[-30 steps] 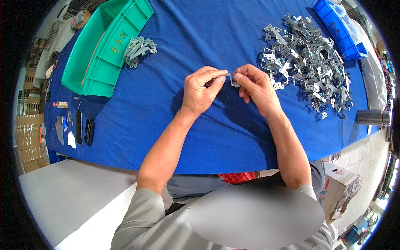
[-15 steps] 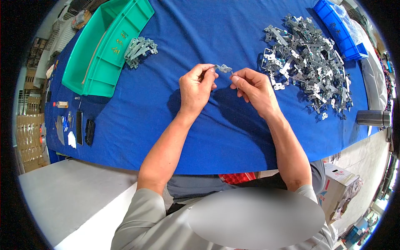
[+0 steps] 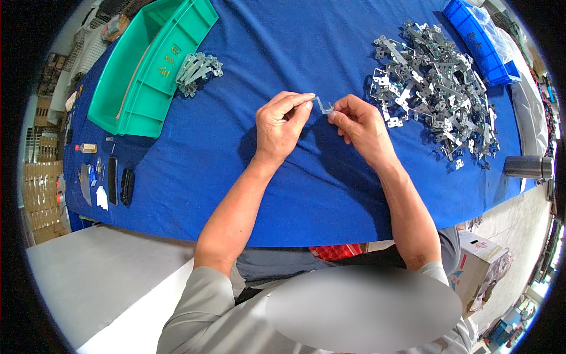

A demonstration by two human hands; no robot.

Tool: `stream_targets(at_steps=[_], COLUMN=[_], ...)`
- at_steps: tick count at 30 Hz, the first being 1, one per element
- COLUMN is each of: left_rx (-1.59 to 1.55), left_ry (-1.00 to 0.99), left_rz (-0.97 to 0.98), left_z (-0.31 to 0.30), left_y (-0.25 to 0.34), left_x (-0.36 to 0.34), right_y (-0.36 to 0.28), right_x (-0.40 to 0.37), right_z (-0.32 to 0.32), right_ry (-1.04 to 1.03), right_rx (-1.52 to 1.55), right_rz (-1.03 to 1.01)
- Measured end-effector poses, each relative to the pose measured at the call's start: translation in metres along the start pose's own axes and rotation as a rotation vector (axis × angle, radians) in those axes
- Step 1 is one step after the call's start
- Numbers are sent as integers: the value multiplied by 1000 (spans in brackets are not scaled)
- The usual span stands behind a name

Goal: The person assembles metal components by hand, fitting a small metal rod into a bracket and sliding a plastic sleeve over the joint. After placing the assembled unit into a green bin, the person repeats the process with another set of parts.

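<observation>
Above the blue cloth, a small bent metal bracket (image 3: 323, 108) spans the gap between my two hands. My left hand (image 3: 280, 127) pinches its left end between thumb and fingertips. At the other end, my right hand (image 3: 361, 125) is closed on it with thumb and index finger. A large heap of similar metal brackets (image 3: 433, 88) lies to the right of my right hand. Farther left, a small pile of brackets (image 3: 199, 72) rests against the green bin.
The green bin (image 3: 154, 82) stands at the left and a blue bin (image 3: 480, 44) at the far right. A metal flask (image 3: 529, 167) lies near the right edge. A phone-like dark slab (image 3: 112, 180), a black object (image 3: 127, 186) and a small bottle (image 3: 86, 148) lie at left.
Between my hands the bracket has turned, now showing a bent, angled profile. My left fingers have straightened a little along it. The piles look the same.
</observation>
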State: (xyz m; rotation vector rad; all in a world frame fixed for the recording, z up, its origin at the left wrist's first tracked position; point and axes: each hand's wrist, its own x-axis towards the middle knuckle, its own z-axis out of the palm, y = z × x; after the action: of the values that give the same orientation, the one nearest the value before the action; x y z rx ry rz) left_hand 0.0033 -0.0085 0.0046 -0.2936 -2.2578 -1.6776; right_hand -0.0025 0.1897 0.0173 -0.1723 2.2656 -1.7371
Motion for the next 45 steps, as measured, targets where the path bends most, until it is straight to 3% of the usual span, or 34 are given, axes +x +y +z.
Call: stream_targets(at_steps=[4,7,12,18,21,30,35,38,45], left_rx=[37,34,5,20,-159,-167,-34,-13,13], left_ry=[16,18,-47,-90,81,60,56,55,31], left_rz=[78,133,156,-95,-244,-234,19,79,105], left_z=[1,3,3,2,7,5,2,3,4], left_y=[-1,-4,-3,-1,-6,-3,-3,-1,-6], left_x=[1,2,1,-3,-2,-1,1,1,0], right_y=[-2,-6,-5,0,-4,-1,7,-2,-2], right_x=[1,1,0,2,0,-1,3,0,2], right_z=[1,-2,-6,-2,-3,2,2,-1,-1], right_ry=[11,-30,-42,124,59,16,61,14,-46], right_rx=[302,367,243,384,340,178,-8,48,396], right_rz=[25,57,60,-43,-9,-53,-101,8,8])
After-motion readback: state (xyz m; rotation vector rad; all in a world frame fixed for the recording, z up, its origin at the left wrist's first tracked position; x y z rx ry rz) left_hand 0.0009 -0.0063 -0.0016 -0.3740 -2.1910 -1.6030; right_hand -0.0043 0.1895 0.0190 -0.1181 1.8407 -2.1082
